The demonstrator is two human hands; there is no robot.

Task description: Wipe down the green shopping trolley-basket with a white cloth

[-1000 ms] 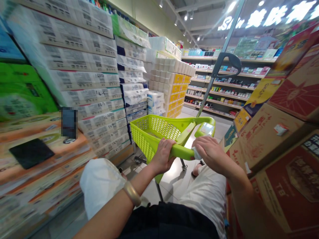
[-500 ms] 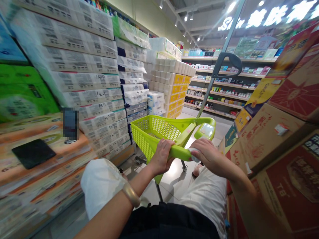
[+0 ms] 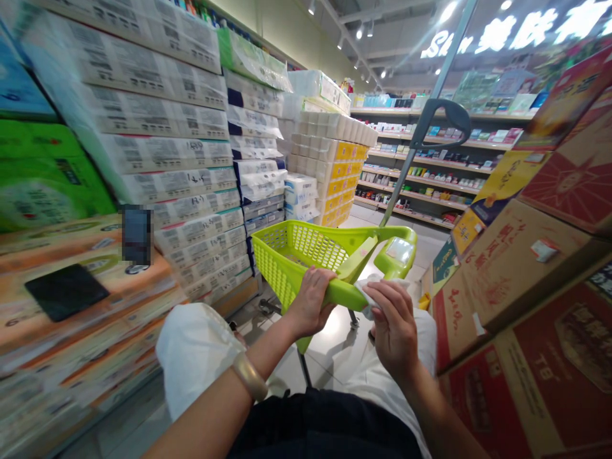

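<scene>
A lime-green shopping cart (image 3: 275,261) with a perforated basket stands between my knees. Its curved handle (image 3: 347,295) points toward me. My left hand (image 3: 312,299) is wrapped round the handle's left part, a gold bangle on its wrist. At the handle's right bend, my right hand (image 3: 393,322) presses a crumpled white wipe (image 3: 368,296) against the green plastic, its fingers closed over the cloth. Just beyond it, a clear panel (image 3: 400,250) is set in the green handle frame. A grey pole rises behind the cart with a dark grey hooked grip (image 3: 442,122).
On the left are tall stacks of wrapped paper packs (image 3: 162,115) and orange packs (image 3: 143,287) bearing a dark flat rectangle (image 3: 67,291) and a blurred-out object. Cardboard boxes (image 3: 530,261) are piled close on the right. Stocked shelves (image 3: 430,159) line the back.
My right hand has turned more upright and its forearm has swung inward, with the wipe staying at the handle's bend. More of the wipe shows. My left hand keeps its hold.
</scene>
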